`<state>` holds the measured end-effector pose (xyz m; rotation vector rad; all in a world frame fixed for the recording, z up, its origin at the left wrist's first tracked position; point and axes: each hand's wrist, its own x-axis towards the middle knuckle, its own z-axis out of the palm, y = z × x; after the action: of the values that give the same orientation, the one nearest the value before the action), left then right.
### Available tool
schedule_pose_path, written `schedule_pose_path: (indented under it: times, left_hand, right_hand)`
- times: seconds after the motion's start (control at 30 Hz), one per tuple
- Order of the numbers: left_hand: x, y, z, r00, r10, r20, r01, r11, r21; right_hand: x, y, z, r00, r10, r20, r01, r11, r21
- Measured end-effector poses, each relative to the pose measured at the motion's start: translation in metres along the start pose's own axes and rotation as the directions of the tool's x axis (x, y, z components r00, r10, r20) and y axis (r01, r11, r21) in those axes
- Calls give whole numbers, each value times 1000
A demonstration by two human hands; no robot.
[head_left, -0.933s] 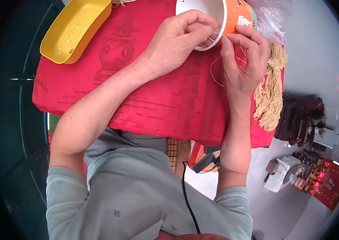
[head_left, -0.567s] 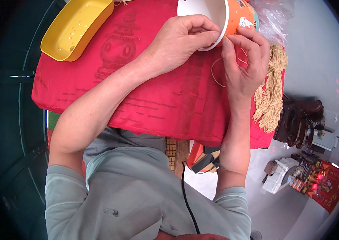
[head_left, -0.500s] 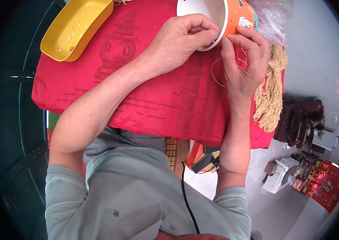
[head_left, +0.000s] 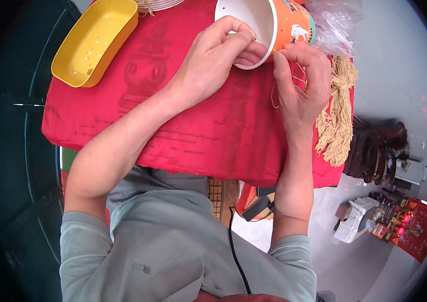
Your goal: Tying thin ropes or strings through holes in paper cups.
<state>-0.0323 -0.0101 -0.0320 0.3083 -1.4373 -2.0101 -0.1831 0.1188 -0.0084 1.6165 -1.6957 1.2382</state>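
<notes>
the paper bucket (head_left: 285,30) is at the top of the frame, right of centre, its mouth facing left. at its mouth, the left hand (head_left: 208,58) pinches a thin string (head_left: 260,40) between thumb and forefinger. outside, the right hand (head_left: 306,75) seems to pinch string too. i judge the step is threading string through the wall; next calls for a gentle, steady pull.

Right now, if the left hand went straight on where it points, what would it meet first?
Most likely the white inner wall of the orange bucket: the left hand has its fingers inside the opening, pointing that way. Depth is hard to judge, so they may be touching it.
</notes>
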Motion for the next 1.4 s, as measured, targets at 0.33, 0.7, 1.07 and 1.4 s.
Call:
schedule_pose_path:
  times: [0.33, 0.7, 1.07, 1.4]
  left_hand:
    - [-7, 2, 9, 983, 181, 7, -180, 972, 151]
    - [-21, 8, 15, 879, 440, 181, -448, 639, 625]
    - [-21, 17, 26, 726, 586, 359, -601, 287, 746]
    - [-32, 62, 37, 831, 463, 307, -441, 213, 872]
  right_hand:
    - [-1, -13, -4, 1000, -11, 8, 11, 997, 73]
    - [-5, -14, -1, 998, -50, -27, 52, 995, 79]
    - [-4, -17, -2, 989, 110, -95, -80, 957, 279]
    - [-11, -30, 3, 783, 464, 413, -495, 65, 866]
